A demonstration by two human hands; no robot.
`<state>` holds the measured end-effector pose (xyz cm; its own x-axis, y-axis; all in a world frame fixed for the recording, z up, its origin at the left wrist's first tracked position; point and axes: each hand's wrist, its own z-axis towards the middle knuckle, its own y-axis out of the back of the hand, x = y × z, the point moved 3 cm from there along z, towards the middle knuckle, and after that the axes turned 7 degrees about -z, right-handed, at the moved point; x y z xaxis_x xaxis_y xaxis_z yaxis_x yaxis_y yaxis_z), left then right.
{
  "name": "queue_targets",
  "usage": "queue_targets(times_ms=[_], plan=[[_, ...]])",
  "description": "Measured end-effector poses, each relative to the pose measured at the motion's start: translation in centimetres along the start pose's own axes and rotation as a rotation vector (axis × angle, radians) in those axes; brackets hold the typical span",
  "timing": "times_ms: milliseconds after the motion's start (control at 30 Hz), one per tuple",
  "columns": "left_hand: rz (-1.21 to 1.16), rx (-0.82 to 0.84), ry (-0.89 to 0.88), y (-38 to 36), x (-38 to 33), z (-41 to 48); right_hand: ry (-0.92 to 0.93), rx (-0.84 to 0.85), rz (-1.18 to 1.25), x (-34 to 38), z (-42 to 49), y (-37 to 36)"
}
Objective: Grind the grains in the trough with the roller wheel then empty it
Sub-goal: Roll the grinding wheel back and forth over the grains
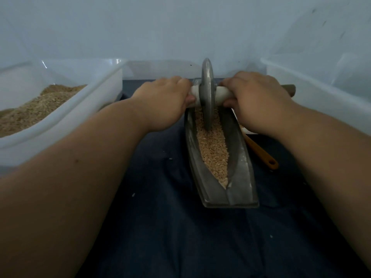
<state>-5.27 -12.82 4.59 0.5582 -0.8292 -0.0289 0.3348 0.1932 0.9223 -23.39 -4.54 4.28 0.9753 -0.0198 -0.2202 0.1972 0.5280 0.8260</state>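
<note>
Head view: left hand (167, 101) and right hand (255, 100) clenched round the axle either side of the wheel (207, 93), standing in grains (212, 145) at trough (202, 177) far end — metal looks heavy, rigid; grip near hub

Counted are two hands, left hand (164, 101) and right hand (259, 101); one wheel (207, 87), one trough (244, 173), two bins (60, 121) (321, 93), one spatula (260, 153).

Open dark cloth (160, 217) lies between trough (244, 157) and left bin (66, 125). An orange tool (261, 155), perhaps a spatula, blocks the narrow gap toward the right bin (321, 93).
</note>
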Motion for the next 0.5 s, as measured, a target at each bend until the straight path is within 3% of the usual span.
queue_targets(times_ms=[100,333,500], plan=[[0.009,0.029,-0.001,0.1,-0.3,-0.4,0.005,0.044,0.043,0.0,-0.2,0.5],[-0.009,0.244,-0.105,2.6,-2.5,-3.0,0.123,0.382,0.233,0.0,-2.4,4.3],[0.031,0.341,-0.115,3.3,-3.0,-3.6,0.144,0.410,0.231,0.9,-2.8,5.1]])
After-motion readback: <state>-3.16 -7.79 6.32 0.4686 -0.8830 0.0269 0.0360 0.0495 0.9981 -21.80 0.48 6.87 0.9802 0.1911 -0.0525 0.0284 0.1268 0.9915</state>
